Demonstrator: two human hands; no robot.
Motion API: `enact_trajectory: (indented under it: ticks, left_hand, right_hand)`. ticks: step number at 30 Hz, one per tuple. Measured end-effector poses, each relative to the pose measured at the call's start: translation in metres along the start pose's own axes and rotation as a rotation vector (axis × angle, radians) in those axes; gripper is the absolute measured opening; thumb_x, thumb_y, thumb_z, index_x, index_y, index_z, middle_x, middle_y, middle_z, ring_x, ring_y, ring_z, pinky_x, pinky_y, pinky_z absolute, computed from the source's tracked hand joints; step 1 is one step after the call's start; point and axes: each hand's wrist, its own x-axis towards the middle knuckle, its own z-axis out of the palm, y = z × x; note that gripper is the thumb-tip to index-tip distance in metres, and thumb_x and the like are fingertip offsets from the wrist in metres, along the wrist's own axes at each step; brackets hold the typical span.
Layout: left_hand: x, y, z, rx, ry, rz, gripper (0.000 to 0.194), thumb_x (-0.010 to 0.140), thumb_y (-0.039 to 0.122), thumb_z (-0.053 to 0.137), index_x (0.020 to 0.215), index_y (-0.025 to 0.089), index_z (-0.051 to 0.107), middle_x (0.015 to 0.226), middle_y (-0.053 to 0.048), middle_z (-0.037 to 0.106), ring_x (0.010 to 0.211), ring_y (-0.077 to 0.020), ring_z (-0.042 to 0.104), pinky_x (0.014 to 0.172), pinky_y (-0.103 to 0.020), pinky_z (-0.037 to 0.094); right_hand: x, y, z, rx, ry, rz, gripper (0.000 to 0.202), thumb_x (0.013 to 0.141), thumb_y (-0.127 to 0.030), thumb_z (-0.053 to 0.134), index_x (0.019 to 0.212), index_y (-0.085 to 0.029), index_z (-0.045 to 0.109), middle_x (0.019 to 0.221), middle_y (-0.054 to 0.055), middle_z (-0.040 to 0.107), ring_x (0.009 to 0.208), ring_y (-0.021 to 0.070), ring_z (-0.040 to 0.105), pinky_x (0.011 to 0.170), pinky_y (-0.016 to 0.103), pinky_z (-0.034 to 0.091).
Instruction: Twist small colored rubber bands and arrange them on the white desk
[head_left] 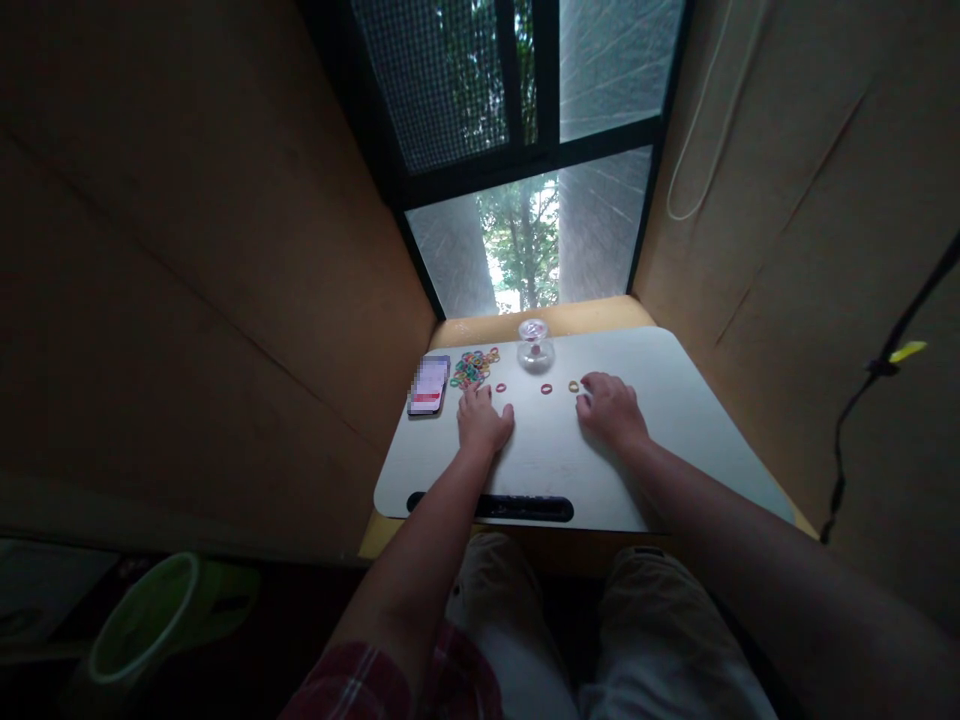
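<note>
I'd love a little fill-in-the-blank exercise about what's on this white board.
1. The phone lies to the ____ of the pile of coloured bands.
2. Apart from that pile, ____ single bands lie in a row.
3. The band nearest the right hand is ____.
4. The clear container stands near the edge of the board closest to the ____.

Missing words: left; three; yellow; window.

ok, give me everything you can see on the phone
The phone lies flat, face up, near the left edge of the white table, its long side running roughly away from the person. Slim, dark-edged, rounded corners. Screen looks lit: pale, with a red bar towards the near end; pixelation hides the rest. Left of the colored band pile, apart from it. Neither hand touches it.
</note>
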Motion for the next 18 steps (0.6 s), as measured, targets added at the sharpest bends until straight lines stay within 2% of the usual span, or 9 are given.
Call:
enact_trajectory:
  ticks: [4,10,15,18]
  left_hand:
    - [0.014,-0.010,0.000,0.043,-0.003,-0.003,0.050,0.078,0.042,0.056,0.121,0.017,0.052,0.145,-0.014,0.035,0.125,-0.0345,0.038,0.103,-0.048,0.034]
    - [0.034,-0.031,-0.004,0.063,-0.035,0.101,0.041,0.081,0.037,0.053,0.115,0.015,0.057,0.132,-0.013,0.051,0.122,-0.0301,0.043,0.106,-0.043,0.032]
    - [0.034,-0.039,-0.004,-0.027,0.051,0.143,0.040,0.079,0.027,0.052,0.117,0.014,0.058,0.123,-0.013,0.058,0.115,-0.0255,0.050,0.105,-0.038,0.036]
    - [0.034,-0.044,-0.004,-0.120,0.077,0.113,0.035,0.080,0.021,0.049,0.113,0.016,0.061,0.113,-0.010,0.063,0.107,-0.0225,0.056,0.100,-0.035,0.041]
  right_hand:
    - [0.000,0.000,0.000,-0.012,-0.009,0.002,0.024,0.080,-0.023,0.049,0.102,-0.018,0.055,0.102,0.011,0.062,0.097,0.0258,0.050,0.081,0.036,0.032]
    - [0.001,-0.001,0.000,-0.012,-0.007,0.010,0.023,0.079,-0.023,0.050,0.101,-0.019,0.055,0.101,0.010,0.062,0.097,0.0257,0.050,0.081,0.036,0.032]
    - [0.001,-0.001,0.000,-0.005,0.003,0.004,0.022,0.079,-0.023,0.051,0.101,-0.019,0.055,0.101,0.010,0.062,0.097,0.0254,0.050,0.081,0.035,0.032]
    - [0.000,-0.001,0.000,-0.011,-0.002,0.007,0.023,0.079,-0.023,0.050,0.101,-0.018,0.055,0.102,0.010,0.062,0.097,0.0258,0.049,0.081,0.036,0.031]
